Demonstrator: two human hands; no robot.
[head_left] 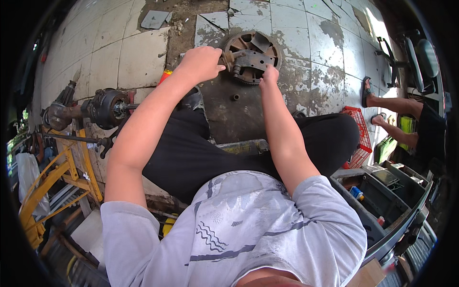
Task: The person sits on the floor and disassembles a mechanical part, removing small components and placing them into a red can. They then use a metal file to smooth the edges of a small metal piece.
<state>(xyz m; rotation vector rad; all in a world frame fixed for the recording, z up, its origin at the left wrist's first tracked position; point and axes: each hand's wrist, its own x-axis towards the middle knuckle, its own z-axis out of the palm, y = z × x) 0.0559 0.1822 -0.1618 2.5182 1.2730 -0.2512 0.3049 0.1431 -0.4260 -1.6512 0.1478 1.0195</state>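
A round toothed metal wheel (260, 43) lies on the dark, worn floor ahead of me, with a steel plate with holes (253, 60) and a stubby cylindrical fitting (230, 62) on it. My left hand (203, 63) is closed at the wheel's left side, beside the fitting; what its curled fingers hold is hidden. My right hand (269, 75) is at the lower right edge of the plate, its fingers mostly hidden. A small metal bushing (236, 97) lies below the wheel.
An axle assembly (64, 115) and yellow metal frame (67, 174) stand left. A red basket (363, 141) and grey toolbox (368, 191) are right, near another person's legs (401, 106) and a chair base (392, 62). Broken tiles (153, 19) lie at the back.
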